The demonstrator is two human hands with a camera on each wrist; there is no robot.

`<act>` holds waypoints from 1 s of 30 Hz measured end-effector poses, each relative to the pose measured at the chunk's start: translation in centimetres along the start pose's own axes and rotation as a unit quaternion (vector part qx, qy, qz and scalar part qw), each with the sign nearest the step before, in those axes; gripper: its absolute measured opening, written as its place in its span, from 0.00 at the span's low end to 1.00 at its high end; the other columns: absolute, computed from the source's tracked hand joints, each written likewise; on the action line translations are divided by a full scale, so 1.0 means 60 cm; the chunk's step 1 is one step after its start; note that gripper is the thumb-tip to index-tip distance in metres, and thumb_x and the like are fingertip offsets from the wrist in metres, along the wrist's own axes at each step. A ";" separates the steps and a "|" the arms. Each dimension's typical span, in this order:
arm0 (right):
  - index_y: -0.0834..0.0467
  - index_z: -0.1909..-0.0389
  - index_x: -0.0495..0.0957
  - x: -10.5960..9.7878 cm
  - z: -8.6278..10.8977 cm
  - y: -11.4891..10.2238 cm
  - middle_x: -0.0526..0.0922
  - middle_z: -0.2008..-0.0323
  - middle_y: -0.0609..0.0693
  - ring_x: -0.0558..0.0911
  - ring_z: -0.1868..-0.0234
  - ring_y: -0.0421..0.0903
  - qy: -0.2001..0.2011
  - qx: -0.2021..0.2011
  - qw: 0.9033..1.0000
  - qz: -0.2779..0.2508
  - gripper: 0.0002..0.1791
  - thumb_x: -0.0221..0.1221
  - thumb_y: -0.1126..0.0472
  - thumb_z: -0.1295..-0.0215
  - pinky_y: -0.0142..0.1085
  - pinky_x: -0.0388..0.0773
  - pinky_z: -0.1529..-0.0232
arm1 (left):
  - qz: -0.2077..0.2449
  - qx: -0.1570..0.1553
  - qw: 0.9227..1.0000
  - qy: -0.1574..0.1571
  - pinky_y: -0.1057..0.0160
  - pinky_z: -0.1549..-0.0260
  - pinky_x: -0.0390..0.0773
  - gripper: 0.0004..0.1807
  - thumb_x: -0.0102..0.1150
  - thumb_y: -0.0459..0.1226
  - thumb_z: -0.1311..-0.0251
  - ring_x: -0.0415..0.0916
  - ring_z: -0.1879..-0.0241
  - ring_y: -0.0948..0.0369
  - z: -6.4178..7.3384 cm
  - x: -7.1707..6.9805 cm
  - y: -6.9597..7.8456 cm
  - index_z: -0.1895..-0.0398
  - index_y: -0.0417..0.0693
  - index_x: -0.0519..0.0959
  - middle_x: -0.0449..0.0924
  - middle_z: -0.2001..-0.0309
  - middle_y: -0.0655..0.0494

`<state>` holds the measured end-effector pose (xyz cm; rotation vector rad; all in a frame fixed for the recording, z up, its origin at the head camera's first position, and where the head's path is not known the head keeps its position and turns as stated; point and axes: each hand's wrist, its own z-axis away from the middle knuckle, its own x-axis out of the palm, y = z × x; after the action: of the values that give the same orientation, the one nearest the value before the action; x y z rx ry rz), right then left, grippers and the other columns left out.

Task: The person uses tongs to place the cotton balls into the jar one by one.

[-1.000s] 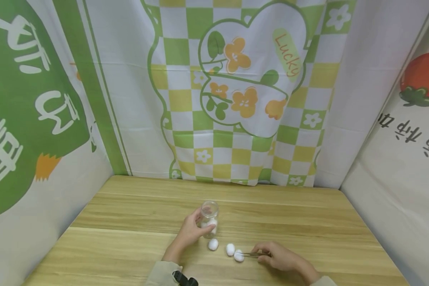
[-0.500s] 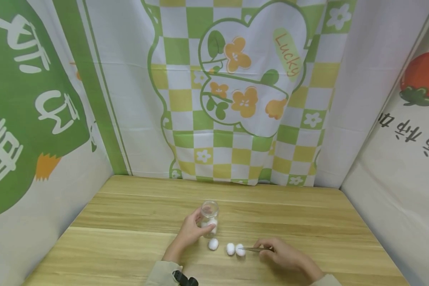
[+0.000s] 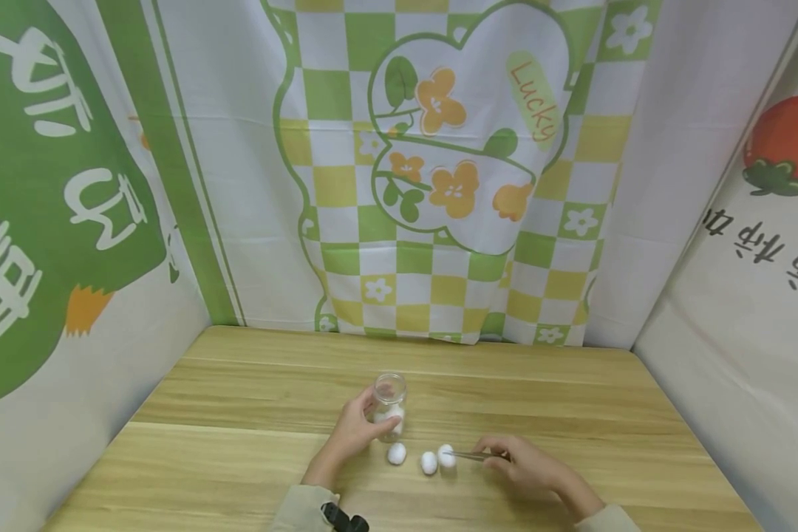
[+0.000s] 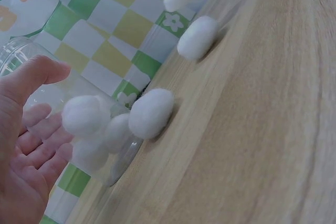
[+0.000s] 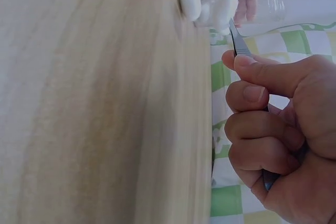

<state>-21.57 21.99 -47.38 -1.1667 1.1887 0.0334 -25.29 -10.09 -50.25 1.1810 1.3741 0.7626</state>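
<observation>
Evidently, right grip [image 3: 520, 464] holds tweezers [image 3: 468, 456] pinching cotton ball [image 3: 447, 461]; left grip [image 3: 355, 427] holds jar [image 3: 392, 400] at ball's ten o'clock; light pressure advised.

Place: a booth around a table, screened by printed cloth on three sides; whether it stands in a home, studio or workroom cannot be told
Back cloth [image 3: 452, 177]: green, yellow and white checks, orange flowers, the word "Lucky"
Left cloth [image 3: 73, 185]: big green shape, white characters
Right cloth [image 3: 751, 295]: red fruit, black characters
Table [image 3: 539, 399]: wood-grain top, rounded back corners
</observation>
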 end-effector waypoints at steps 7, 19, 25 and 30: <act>0.63 0.52 0.78 -0.007 -0.006 -0.002 0.72 0.80 0.48 0.64 0.75 0.24 -0.001 -0.005 1.000 0.003 0.12 0.54 0.63 0.31 0.22 0.71 0.76 | -0.011 0.006 1.000 -0.007 0.42 0.34 0.71 0.38 0.69 0.42 0.47 0.70 0.36 0.39 0.001 -0.001 -0.002 0.33 0.41 0.66 0.73 0.37 0.36; 0.64 0.53 0.78 -0.020 -0.017 -0.016 0.68 0.82 0.46 0.61 0.79 0.25 0.008 -0.006 1.000 0.015 0.12 0.54 0.62 0.31 0.21 0.66 0.81 | 0.010 0.006 1.000 0.005 0.44 0.33 0.72 0.35 0.70 0.38 0.48 0.71 0.36 0.42 0.002 0.000 0.007 0.36 0.42 0.69 0.75 0.38 0.38; 0.64 0.52 0.78 -0.026 -0.022 -0.024 0.69 0.81 0.46 0.62 0.80 0.26 0.008 0.004 1.000 0.005 0.12 0.54 0.64 0.32 0.21 0.68 0.81 | -0.001 0.006 1.000 0.004 0.43 0.33 0.71 0.36 0.69 0.39 0.47 0.71 0.36 0.40 0.001 0.000 0.003 0.34 0.41 0.68 0.74 0.37 0.37; 0.63 0.54 0.78 -0.028 -0.025 -0.026 0.69 0.81 0.45 0.62 0.79 0.25 0.010 -0.006 1.000 0.007 0.10 0.55 0.64 0.32 0.22 0.70 0.80 | -0.006 0.010 1.000 0.001 0.43 0.33 0.71 0.36 0.69 0.40 0.47 0.70 0.36 0.40 0.000 -0.001 0.002 0.35 0.41 0.68 0.74 0.38 0.37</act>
<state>-22.45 21.09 -44.98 -1.1712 1.2166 0.0395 -25.25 -10.10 -50.10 1.1876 1.3930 0.7435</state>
